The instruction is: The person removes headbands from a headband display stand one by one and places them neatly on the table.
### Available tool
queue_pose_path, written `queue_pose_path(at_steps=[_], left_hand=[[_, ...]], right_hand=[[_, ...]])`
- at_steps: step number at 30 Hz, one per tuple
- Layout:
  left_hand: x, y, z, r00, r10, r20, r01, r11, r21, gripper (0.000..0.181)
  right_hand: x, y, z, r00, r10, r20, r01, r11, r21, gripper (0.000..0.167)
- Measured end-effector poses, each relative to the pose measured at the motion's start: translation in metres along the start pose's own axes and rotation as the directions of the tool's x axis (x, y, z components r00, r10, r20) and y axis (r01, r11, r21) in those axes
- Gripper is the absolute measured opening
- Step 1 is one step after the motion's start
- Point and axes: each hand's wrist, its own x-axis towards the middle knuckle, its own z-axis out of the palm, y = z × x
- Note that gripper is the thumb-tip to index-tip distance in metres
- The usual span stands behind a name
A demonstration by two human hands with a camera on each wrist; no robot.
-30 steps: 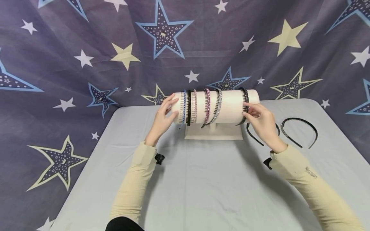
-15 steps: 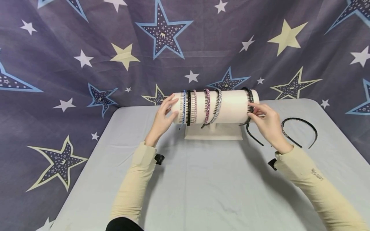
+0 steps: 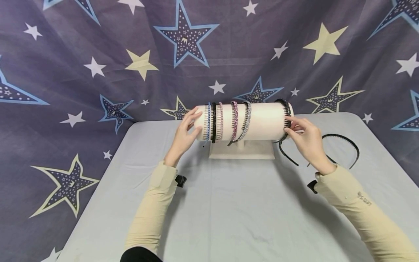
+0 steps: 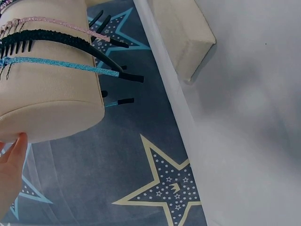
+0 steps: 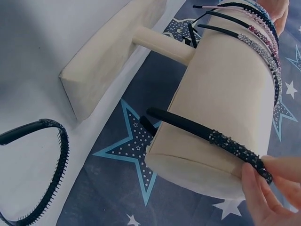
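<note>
A cream cylindrical headband display stand stands at the back of the table. My left hand holds its left end, fingertips above and thumb on the front. My right hand pinches a black headband with sparkly stones, which sits around the roll near its right end. Further left on the roll are a silver glitter headband, a pink glitter one, a pale pink one, a black one and a blue one.
Two more black headbands lie on the table to the right: one beside the stand's base, the other partly behind my right hand. A star-patterned cloth hangs behind the grey-covered table.
My right hand has slid the black headband to the right along the roll, close to its right end. My left hand has stayed in place.
</note>
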Motion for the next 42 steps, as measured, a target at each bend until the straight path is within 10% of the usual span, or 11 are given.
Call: queue_pose_path(at_steps=[42], left_hand=[[0.0, -0.007, 0.0, 0.999, 0.04, -0.005, -0.04, 0.999, 0.019, 0.04]], right_hand=[[0.002, 0.021, -0.018, 0.997, 0.026, -0.072, -0.027, 1.0, -0.014, 0.03]])
